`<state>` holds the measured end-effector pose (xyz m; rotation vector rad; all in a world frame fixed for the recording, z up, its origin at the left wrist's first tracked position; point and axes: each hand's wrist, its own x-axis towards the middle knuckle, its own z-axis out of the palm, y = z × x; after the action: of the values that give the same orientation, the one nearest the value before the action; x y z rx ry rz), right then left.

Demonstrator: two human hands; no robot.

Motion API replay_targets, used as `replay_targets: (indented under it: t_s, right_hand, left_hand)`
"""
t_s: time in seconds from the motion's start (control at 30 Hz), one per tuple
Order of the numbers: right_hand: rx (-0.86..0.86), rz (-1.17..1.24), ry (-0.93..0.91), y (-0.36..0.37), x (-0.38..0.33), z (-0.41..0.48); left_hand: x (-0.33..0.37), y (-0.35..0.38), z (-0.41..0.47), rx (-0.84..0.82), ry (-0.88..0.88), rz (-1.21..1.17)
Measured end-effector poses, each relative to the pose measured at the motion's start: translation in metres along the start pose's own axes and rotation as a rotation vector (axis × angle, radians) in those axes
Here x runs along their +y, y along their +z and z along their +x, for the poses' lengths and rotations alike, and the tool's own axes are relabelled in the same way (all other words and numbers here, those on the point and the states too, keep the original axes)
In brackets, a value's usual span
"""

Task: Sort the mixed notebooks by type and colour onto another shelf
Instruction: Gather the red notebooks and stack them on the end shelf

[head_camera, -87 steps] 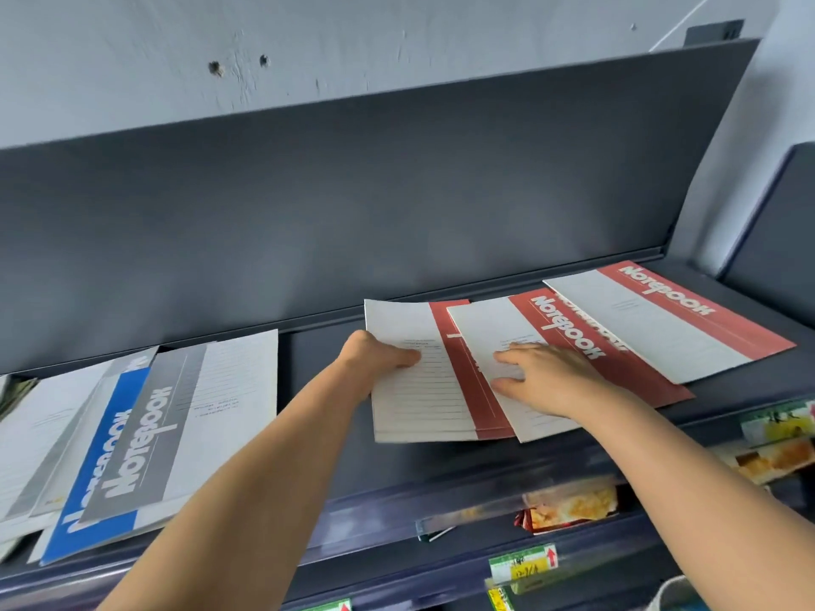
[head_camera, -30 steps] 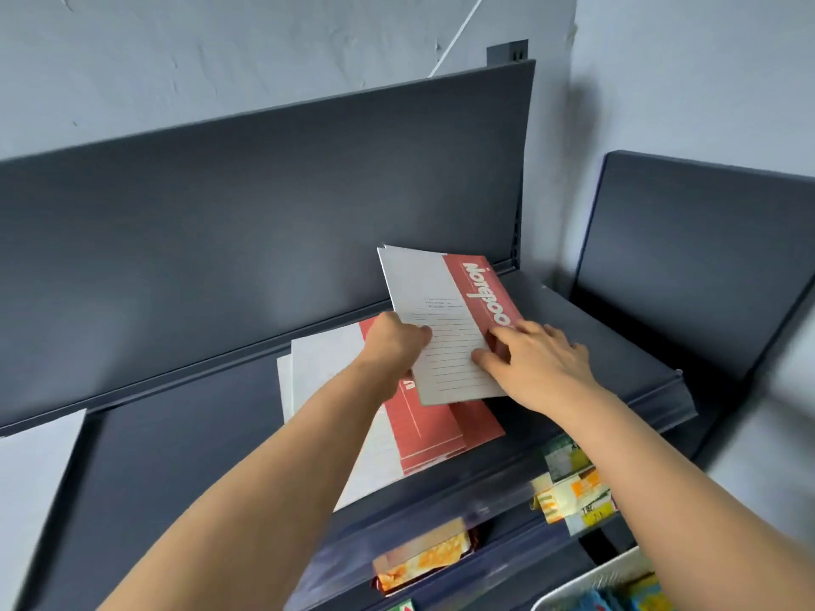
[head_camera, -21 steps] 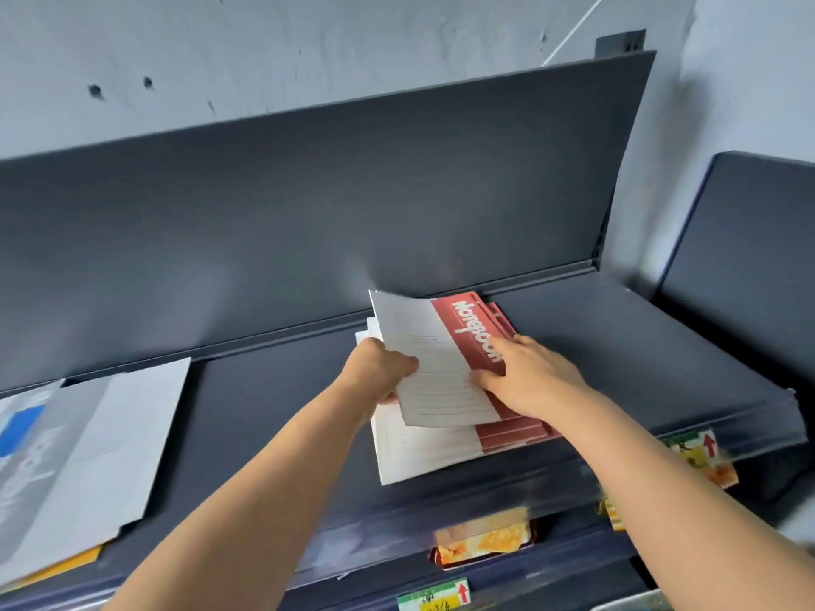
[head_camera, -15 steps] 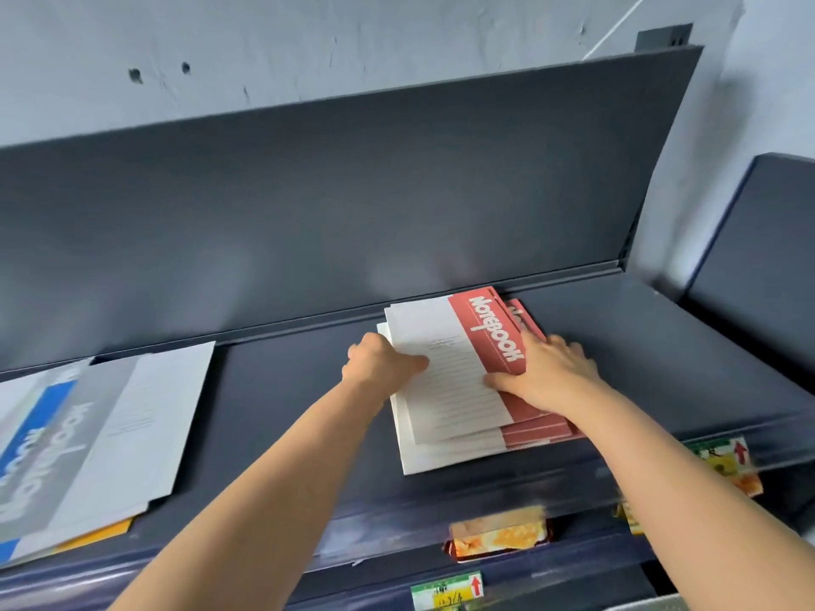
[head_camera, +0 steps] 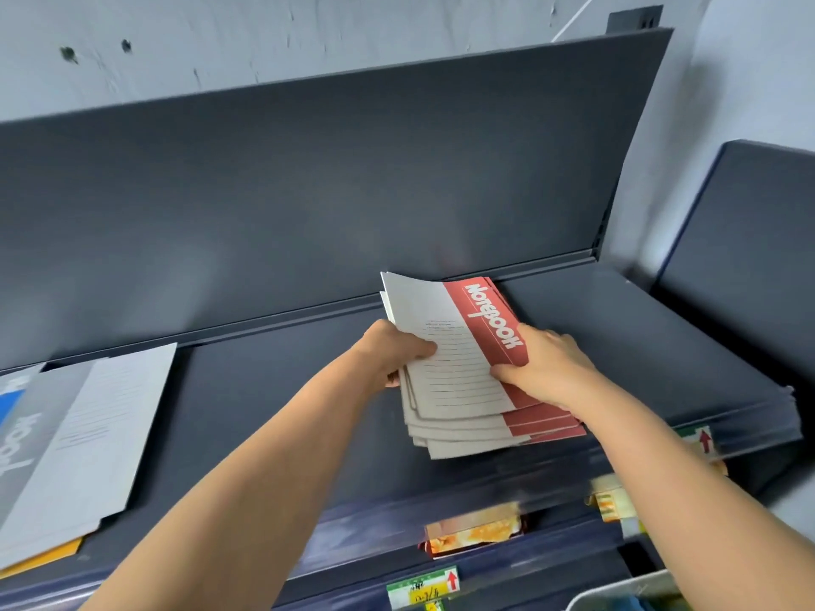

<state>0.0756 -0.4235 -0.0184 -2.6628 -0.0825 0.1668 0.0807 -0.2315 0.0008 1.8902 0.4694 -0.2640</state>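
Note:
A fanned stack of several red-and-white notebooks [head_camera: 458,381] sits tilted above the dark top shelf [head_camera: 639,346], its far edge raised. My left hand [head_camera: 392,355] grips the stack's left edge, thumb on the top cover. My right hand [head_camera: 547,368] holds the right edge with its thumb curled onto the red band. At the far left of the shelf lies a pile with a grey-and-white notebook [head_camera: 84,429] on top, a blue one [head_camera: 11,401] and a yellow edge beneath it.
The shelf's dark back panel [head_camera: 308,191] rises right behind the stack. Below the front lip, lower shelves hold colourful packets [head_camera: 474,531] and price tags [head_camera: 421,588]. A white basket rim [head_camera: 617,593] shows at the bottom right. Another dark shelf unit [head_camera: 749,258] stands on the right.
The loose red notebooks, spread along the shelf earlier, are gathered into one stack between both hands. In the last half second the stack's far edge lifted and its layers fanned out.

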Motion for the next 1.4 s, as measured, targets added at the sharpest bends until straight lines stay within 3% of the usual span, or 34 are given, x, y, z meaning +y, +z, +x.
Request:
replay_targets:
  t_s: [0.1, 0.23, 0.4, 0.57, 0.73, 0.9, 1.13, 1.4]
  right_hand:
    - [-0.031, 0.074, 0.026, -0.004, 0.004, 0.0]
    - [-0.02, 0.38, 0.093, -0.017, 0.0, -0.012]
    - [-0.015, 0.66, 0.11, -0.019, -0.006, -0.043]
    - [0.125, 0.824, 0.172, -0.005, -0.013, -0.096]
    - [0.28, 0.87, 0.176, 0.003, -0.048, -0.177]
    - [0.435, 0.976, 0.351, 0.037, -0.067, -0.271]
    - [0.543, 0.527, 0.647, 0.082, -0.073, -0.39]
    - [0.654, 0.272, 1.071, 0.092, -0.07, -0.576]
  left_hand:
    - [-0.002, 0.005, -0.004, -0.05, 0.057, -0.093]
    - [0.005, -0.007, -0.011, -0.049, 0.132, -0.389]
    - [0.008, -0.028, -0.032, -0.216, 0.22, -0.48]
    - [-0.001, -0.045, -0.054, -0.374, 0.28, -0.57]
    - [-0.013, -0.06, -0.083, -0.598, 0.331, -0.517]
    - [-0.052, -0.054, -0.127, -0.803, 0.263, -0.398]
    - [-0.106, -0.009, -0.215, -0.975, 0.302, -0.139]
    - [-0.16, 0.077, -0.374, -1.114, 0.469, 0.088]
